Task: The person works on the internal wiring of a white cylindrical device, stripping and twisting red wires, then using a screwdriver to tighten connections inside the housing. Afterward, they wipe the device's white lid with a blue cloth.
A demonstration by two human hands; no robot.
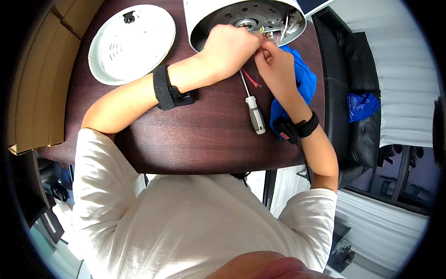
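A white, rounded appliance housing lies with its opening toward me, baring a metal plate and wiring. My left hand is closed at the opening, its fingertips pinched on thin wires. Right beside it, my right hand is closed too, thumb and fingers pinching at the same wires; the exact grip is partly hidden. A yellow-green wire end pokes up by the fingertips. Below the hands, a red wire with a frayed end hangs over the table. A grey-and-white-handled screwdriver lies nearby.
At the left of the dark wooden table lies a round white cover with slots. A blue cloth sits under my right forearm. Cardboard boxes stand at the left edge. A black sofa with another blue cloth is to the right.
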